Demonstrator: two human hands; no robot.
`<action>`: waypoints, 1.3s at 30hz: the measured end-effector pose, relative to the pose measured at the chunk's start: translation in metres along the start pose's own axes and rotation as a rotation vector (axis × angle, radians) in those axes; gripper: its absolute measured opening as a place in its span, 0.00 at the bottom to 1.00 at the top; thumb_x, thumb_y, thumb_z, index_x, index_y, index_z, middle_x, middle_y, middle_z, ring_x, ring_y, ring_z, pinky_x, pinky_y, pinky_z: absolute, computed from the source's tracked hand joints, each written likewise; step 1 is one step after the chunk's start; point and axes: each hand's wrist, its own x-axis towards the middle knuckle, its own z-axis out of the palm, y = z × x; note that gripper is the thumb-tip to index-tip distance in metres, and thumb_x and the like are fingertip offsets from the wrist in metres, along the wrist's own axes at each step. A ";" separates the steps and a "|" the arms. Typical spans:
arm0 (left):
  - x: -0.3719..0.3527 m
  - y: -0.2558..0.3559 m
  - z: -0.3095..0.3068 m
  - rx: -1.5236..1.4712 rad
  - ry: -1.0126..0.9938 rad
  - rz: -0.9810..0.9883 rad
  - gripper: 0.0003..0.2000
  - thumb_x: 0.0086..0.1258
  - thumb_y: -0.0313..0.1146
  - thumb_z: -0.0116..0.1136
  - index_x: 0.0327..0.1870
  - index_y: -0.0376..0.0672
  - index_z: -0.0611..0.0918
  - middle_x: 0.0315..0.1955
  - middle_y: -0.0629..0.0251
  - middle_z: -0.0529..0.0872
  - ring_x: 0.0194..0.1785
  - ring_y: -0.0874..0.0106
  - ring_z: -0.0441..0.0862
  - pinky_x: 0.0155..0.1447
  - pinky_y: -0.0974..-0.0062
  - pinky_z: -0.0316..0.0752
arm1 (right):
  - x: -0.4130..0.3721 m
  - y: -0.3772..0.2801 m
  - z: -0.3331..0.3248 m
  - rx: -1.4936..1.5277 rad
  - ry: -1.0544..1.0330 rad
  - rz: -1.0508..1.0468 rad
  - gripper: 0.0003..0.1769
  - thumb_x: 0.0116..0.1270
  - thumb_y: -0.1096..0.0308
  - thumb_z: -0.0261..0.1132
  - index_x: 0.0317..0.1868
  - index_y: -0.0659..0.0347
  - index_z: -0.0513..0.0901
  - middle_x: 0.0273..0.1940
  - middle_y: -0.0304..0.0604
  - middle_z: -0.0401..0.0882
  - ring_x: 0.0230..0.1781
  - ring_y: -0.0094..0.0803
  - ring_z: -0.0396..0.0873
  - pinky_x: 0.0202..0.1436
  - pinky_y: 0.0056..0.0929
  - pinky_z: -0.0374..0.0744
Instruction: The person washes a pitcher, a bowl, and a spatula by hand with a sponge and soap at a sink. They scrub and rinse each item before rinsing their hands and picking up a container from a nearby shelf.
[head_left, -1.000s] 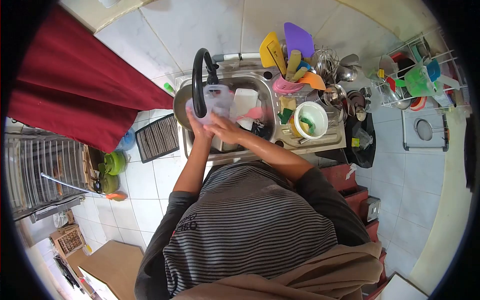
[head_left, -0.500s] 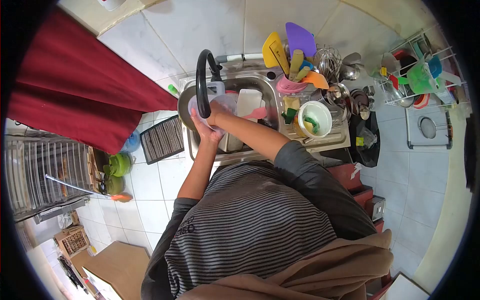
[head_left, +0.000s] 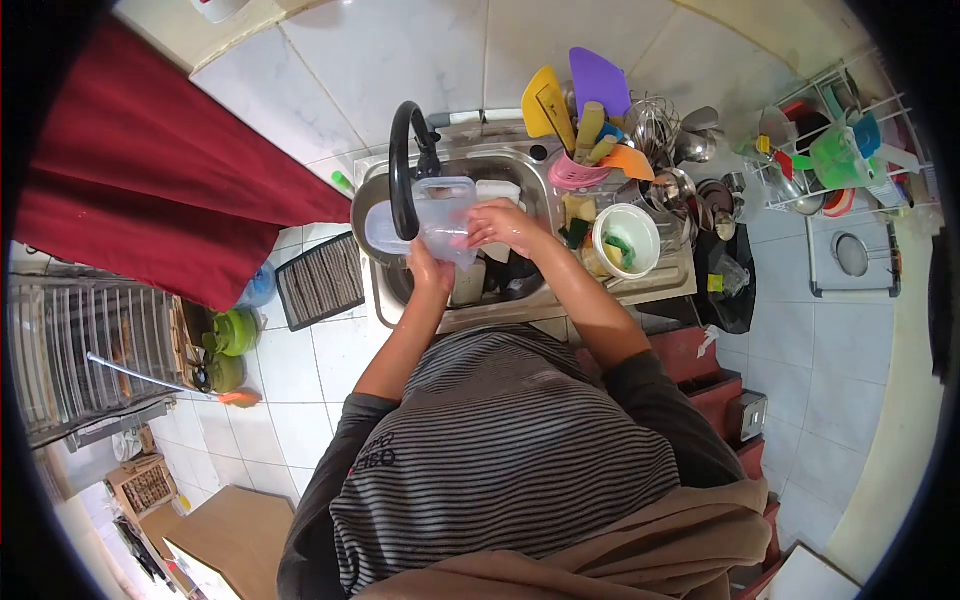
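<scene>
I stand at a steel sink (head_left: 533,160) and hold a clear plastic container (head_left: 440,215) over the basin, under the black curved faucet (head_left: 402,165). My left hand (head_left: 430,270) grips the container from below. My right hand (head_left: 500,225) holds its right side, fingers curled on the rim. A white cutting board (head_left: 497,192) and other dishes lie in the basin behind the container, partly hidden.
A pink holder with colourful spatulas (head_left: 575,110) stands at the sink's back right. A white bowl (head_left: 622,240) with a sponge sits on the drainboard, metal pots (head_left: 680,185) beside it. A dish rack (head_left: 840,150) is at far right, a red curtain (head_left: 150,170) at left.
My right hand came out of the container and moved to its right side. The container was turned and lifted a little higher under the faucet.
</scene>
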 end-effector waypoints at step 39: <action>0.049 -0.008 0.004 1.755 -0.826 0.288 0.18 0.56 0.35 0.60 0.47 0.37 0.75 0.40 0.52 0.80 0.44 0.58 0.79 0.49 0.66 0.72 | -0.452 0.053 -0.014 -0.692 1.451 -0.036 0.11 0.52 0.65 0.64 0.33 0.63 0.79 0.29 0.43 0.79 0.32 0.33 0.77 0.38 0.31 0.73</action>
